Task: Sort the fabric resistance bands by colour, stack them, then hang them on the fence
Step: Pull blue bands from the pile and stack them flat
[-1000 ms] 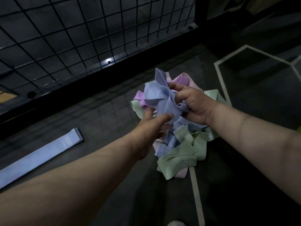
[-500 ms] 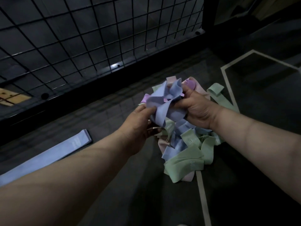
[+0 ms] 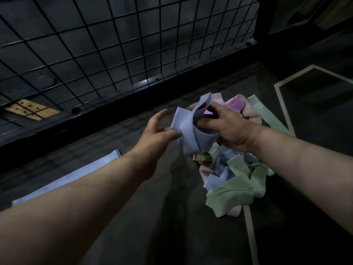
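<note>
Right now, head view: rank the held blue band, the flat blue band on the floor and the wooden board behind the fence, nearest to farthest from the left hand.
From the left hand:
1. held blue band: touching its thumb, just to the right.
2. flat blue band: on the floor, lower left, beside the forearm.
3. wooden board: far left, beyond the fence.

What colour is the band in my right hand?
The resistance band is light blue; head view shows it.

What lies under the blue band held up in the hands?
Under the blue band, gripped by the right hand, a heap of green, blue and pink bands lies on the dark floor. The heap's part straight beneath band and hand is covered.
</note>
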`<state>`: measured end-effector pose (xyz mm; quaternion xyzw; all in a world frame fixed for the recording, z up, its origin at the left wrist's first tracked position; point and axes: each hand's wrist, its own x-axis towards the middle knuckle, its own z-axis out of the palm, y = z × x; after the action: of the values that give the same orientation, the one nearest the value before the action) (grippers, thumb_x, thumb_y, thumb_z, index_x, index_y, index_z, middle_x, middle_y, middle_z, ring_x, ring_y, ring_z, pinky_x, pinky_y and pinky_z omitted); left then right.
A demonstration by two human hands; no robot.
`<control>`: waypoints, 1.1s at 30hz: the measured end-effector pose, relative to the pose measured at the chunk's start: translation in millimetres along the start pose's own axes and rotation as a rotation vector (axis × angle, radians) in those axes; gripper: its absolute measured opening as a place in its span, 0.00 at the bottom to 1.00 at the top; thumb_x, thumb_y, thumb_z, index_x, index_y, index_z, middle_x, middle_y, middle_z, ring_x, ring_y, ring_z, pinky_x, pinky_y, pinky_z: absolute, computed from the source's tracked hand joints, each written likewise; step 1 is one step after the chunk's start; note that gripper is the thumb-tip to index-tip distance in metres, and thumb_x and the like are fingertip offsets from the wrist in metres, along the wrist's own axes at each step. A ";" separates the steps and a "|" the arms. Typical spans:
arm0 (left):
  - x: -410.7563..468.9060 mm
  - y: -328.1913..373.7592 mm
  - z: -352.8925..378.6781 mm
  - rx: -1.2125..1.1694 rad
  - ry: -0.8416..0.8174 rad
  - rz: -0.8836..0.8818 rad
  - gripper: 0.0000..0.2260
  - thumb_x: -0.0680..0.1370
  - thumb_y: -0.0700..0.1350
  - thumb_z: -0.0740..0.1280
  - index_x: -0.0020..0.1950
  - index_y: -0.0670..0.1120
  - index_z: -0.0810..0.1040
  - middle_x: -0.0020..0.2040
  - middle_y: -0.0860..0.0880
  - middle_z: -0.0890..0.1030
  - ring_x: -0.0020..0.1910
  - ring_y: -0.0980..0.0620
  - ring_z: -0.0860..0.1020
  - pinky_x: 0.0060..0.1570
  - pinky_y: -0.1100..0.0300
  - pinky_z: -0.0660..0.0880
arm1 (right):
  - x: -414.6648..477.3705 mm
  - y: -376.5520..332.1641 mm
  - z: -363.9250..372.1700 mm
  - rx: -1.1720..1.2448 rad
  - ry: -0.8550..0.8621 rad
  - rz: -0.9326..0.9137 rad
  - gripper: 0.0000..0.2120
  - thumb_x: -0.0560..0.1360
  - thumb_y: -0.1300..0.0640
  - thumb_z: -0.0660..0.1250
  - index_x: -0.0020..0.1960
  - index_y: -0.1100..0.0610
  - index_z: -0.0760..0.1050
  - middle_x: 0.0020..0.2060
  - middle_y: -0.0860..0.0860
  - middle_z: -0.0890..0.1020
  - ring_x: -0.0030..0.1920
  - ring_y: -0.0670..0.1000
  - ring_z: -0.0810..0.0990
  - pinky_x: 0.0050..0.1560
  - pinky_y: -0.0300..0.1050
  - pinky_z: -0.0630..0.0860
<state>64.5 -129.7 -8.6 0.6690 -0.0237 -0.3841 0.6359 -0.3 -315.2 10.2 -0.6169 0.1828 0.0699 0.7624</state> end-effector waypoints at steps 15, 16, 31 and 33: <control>-3.9 14.7 -71.6 0.002 0.236 0.008 0.12 0.83 0.48 0.61 0.47 0.46 0.81 0.47 0.42 0.83 0.45 0.43 0.80 0.46 0.49 0.77 | 18.8 -2.1 60.7 -0.264 -0.128 -0.110 0.09 0.74 0.73 0.67 0.54 0.72 0.71 0.60 0.57 0.80 0.54 0.45 0.80 0.52 0.36 0.77; -3.4 16.8 -77.5 -0.008 0.257 0.008 0.12 0.84 0.48 0.60 0.46 0.47 0.80 0.48 0.42 0.83 0.46 0.44 0.80 0.46 0.51 0.76 | 20.1 -2.1 60.9 -0.261 -0.151 -0.105 0.08 0.72 0.73 0.68 0.50 0.71 0.72 0.65 0.57 0.77 0.59 0.46 0.79 0.55 0.38 0.77; -24.1 42.5 -97.5 -0.159 0.126 0.063 0.17 0.86 0.45 0.54 0.63 0.34 0.73 0.52 0.35 0.78 0.49 0.41 0.79 0.51 0.48 0.80 | 25.5 -10.0 89.9 -0.220 -0.076 -0.130 0.05 0.79 0.61 0.64 0.54 0.58 0.70 0.60 0.60 0.81 0.53 0.53 0.82 0.57 0.48 0.75; -26.1 43.4 -94.8 -0.117 0.078 0.059 0.15 0.86 0.47 0.54 0.62 0.38 0.73 0.53 0.36 0.78 0.50 0.42 0.78 0.51 0.48 0.80 | 28.1 -14.0 99.3 -0.298 -0.054 -0.165 0.13 0.78 0.55 0.64 0.61 0.58 0.71 0.54 0.58 0.81 0.47 0.50 0.81 0.53 0.47 0.77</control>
<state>117.5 -45.5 31.9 0.6441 0.0041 -0.3395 0.6855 49.4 -225.9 29.8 -0.7338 0.0987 0.0501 0.6703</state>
